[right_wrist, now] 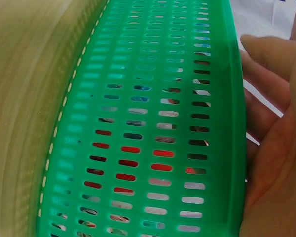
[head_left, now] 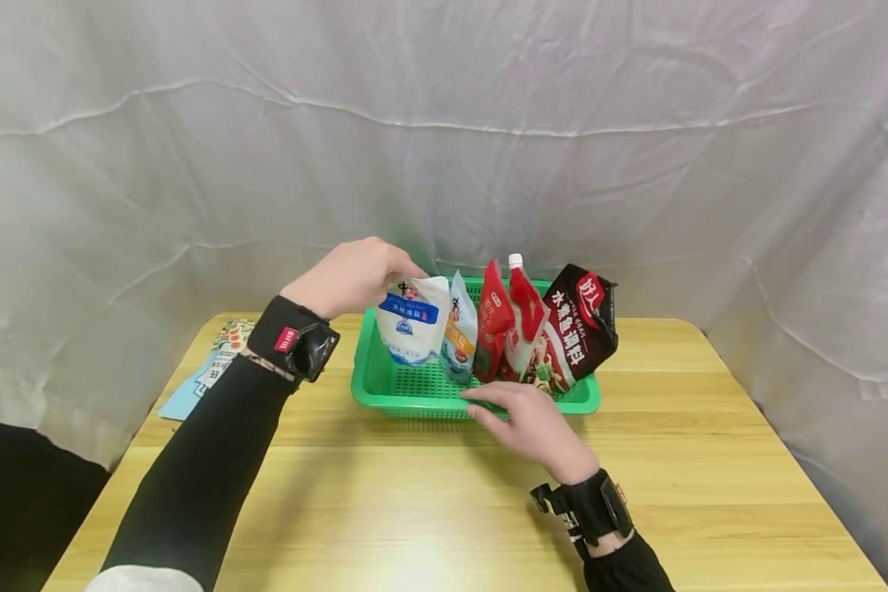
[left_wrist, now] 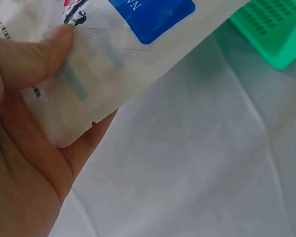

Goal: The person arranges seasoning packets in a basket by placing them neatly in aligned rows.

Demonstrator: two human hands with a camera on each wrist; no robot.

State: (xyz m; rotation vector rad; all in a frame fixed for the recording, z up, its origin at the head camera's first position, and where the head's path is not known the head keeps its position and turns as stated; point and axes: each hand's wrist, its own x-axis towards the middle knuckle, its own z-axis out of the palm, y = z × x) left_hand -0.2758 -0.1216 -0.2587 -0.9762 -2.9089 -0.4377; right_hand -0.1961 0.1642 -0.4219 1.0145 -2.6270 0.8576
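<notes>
My left hand (head_left: 358, 275) pinches the top corner of a white salt pouch (head_left: 414, 329) with a blue label. In the left wrist view the thumb lies on the front of that pouch (left_wrist: 103, 79), with fingers behind it. The pouch hangs upright over the left end of a green plastic basket (head_left: 395, 403); whether it touches the bottom I cannot tell. My right hand (head_left: 536, 427) is at the basket's front rim, fingers extended over it. Seen from the right wrist, the slotted basket wall (right_wrist: 217, 148) stands close beside the hand (right_wrist: 276, 148), which holds nothing.
In the basket stand a light-blue and orange pouch (head_left: 460, 333), a red pouch (head_left: 492, 321), a red pouch with a white cap (head_left: 521, 316), and a black seasoning bag (head_left: 580, 325) leaning right. A light-blue packet (head_left: 203, 374) lies on the wooden table (head_left: 710, 460) at left. Grey cloth hangs behind.
</notes>
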